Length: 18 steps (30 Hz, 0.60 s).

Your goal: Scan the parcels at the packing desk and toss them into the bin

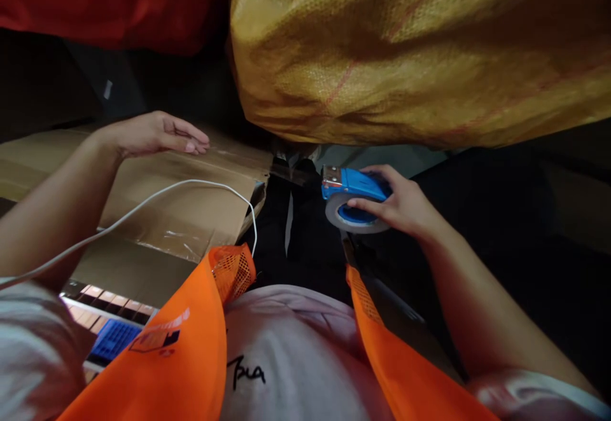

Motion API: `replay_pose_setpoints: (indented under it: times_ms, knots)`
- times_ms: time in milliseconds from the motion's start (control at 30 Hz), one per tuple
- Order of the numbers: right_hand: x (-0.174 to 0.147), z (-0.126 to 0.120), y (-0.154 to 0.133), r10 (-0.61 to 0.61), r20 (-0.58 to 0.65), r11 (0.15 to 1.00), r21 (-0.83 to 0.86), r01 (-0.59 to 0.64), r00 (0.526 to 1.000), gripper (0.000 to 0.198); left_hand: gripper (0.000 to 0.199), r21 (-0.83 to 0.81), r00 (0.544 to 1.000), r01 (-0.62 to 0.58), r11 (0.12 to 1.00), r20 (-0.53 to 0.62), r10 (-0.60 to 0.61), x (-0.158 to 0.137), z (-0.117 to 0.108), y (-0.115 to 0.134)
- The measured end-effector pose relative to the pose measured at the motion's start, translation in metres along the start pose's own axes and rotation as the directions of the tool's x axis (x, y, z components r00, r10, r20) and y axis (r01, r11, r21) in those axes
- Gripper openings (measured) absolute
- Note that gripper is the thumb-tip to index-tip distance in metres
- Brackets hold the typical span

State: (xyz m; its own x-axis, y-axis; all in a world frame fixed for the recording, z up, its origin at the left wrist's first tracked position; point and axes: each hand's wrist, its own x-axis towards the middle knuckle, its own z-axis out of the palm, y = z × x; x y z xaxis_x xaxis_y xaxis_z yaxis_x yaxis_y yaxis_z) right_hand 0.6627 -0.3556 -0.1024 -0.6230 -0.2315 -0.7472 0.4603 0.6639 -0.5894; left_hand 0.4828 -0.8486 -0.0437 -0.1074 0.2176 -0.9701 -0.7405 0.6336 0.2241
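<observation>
My right hand (394, 201) grips a blue tape dispenser (358, 182), its thumb at the roll of tape and its fingers over the far side. A strip of clear tape (293, 172) seems to run from the dispenser's metal head leftward to a cardboard box (191, 182). Above the top of that box is my left hand (165, 135), fingers stretched out and holding nothing; whether it touches the cardboard I cannot tell. Shiny tape also lies along the box's top and near side.
A large yellow woven sack (405, 58) bulges in from the top right, with a red sack (105, 1) at top left. A white cable (191, 181) loops in front of the box. Below left, a blue crate (114, 339) sits near an orange vest (191, 332).
</observation>
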Motion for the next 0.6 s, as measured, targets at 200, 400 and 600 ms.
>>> replay_pose_setpoints:
  times_ms: [200, 400, 600]
  knots:
    - [0.025, 0.02, -0.004, -0.014, 0.063, 1.0, -0.02, 0.016, 0.998, 0.078, 0.019, -0.096, 0.992, 0.09, 0.991, -0.081, -0.098, 0.022, -0.007, -0.015]
    - [0.084, 0.055, -0.022, -0.104, 0.089, 0.994, -0.026, 0.106, 0.991, 0.073, 0.015, -0.052, 0.921, 0.196, 0.979, -0.334, -0.201, 0.07, -0.022, -0.041]
    - [0.127, 0.093, -0.051, -0.159, 0.182, 0.981, -0.079, 0.176, 0.97, 0.071, 0.021, 0.126, 0.881, 0.407, 0.905, -0.316, -0.352, 0.074, -0.05, -0.081]
